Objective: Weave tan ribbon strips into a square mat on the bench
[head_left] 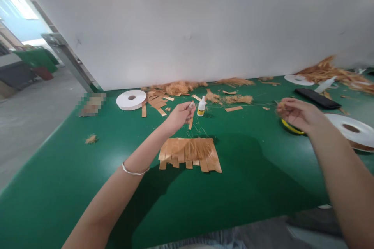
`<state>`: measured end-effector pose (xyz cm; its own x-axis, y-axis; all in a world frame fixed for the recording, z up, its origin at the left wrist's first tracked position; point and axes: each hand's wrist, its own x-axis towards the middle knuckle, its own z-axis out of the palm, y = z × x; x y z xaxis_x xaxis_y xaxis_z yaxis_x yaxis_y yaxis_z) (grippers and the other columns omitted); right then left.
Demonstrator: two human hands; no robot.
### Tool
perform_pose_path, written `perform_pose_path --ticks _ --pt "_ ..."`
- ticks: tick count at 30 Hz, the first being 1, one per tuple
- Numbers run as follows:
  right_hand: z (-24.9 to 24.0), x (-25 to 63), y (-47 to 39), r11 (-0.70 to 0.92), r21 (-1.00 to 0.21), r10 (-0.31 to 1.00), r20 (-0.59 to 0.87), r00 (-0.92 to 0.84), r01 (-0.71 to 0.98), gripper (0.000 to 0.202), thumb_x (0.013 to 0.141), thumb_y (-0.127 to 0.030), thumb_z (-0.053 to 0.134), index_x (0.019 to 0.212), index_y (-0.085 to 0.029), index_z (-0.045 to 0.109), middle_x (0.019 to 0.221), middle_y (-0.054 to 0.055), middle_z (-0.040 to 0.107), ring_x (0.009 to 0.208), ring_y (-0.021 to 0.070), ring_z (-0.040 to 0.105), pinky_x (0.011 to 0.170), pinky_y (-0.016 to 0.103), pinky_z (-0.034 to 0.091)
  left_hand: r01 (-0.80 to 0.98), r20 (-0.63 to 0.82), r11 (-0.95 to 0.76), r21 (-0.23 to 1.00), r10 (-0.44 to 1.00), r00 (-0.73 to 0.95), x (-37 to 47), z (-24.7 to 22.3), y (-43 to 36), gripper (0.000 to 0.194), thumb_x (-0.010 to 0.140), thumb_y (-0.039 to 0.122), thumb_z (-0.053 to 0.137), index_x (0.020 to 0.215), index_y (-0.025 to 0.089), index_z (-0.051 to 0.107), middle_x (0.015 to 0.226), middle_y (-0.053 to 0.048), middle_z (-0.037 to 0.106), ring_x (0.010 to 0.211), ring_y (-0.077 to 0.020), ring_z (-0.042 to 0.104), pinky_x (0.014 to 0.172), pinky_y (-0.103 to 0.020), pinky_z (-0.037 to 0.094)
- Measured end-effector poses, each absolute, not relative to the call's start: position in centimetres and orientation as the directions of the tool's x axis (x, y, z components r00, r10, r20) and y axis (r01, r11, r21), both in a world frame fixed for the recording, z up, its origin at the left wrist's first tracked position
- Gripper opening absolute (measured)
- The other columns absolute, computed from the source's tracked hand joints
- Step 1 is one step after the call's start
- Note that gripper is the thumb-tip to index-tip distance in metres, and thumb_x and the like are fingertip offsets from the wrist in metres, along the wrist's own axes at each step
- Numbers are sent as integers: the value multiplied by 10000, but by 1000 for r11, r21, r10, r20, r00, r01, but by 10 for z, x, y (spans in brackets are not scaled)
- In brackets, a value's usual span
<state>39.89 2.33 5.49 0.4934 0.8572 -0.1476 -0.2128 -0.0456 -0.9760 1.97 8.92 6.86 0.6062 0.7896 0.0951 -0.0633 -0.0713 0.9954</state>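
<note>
My left hand (184,113) is raised over the middle of the table, its fingers pinched together. Something pale shows at its fingertips, too small to name. Right behind it stands a small white glue bottle (201,107) with a yellow label. My right hand (299,113) is closed on a bit of tan fibre (281,106), and a thin thread runs leftward from near it. Under that hand lies a yellow-handled tool (292,127), partly covered. Nearer to me lies a fringed panel of tan strips (189,151), touched by neither hand.
Loose fibre (179,87) and cut strips lie along the white partition (187,35). White ribbon reels (131,94) stand left and right (362,122). A black phone-like object (318,98) and a tan strand bundle (324,71) are at right. The green table's (140,210) front edge faces me.
</note>
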Motion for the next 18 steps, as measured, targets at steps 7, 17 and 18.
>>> perform_pose_path --ticks 7,17,18 --pt "55 343 36 61 -995 902 24 432 -73 138 600 -86 738 690 -171 676 740 19 624 696 117 576 768 303 438 -101 113 -66 993 808 578 20 65 90 247 951 293 447 746 159 479 524 73 318 419 -48 215 436 -194 185" --pt "83 210 50 256 -939 956 212 -201 231 234 715 -238 654 947 -211 648 910 44 699 909 206 648 846 391 481 340 177 -451 826 778 603 23 81 67 326 894 451 523 1049 168 476 608 42 456 527 -112 412 497 -236 280" --pt "83 205 51 243 -943 952 187 -241 227 264 720 -221 637 983 -213 639 925 48 701 928 211 649 852 394 479 388 222 -524 758 767 602 22 80 66 274 907 425 505 973 159 485 614 35 456 533 -113 408 505 -241 276"
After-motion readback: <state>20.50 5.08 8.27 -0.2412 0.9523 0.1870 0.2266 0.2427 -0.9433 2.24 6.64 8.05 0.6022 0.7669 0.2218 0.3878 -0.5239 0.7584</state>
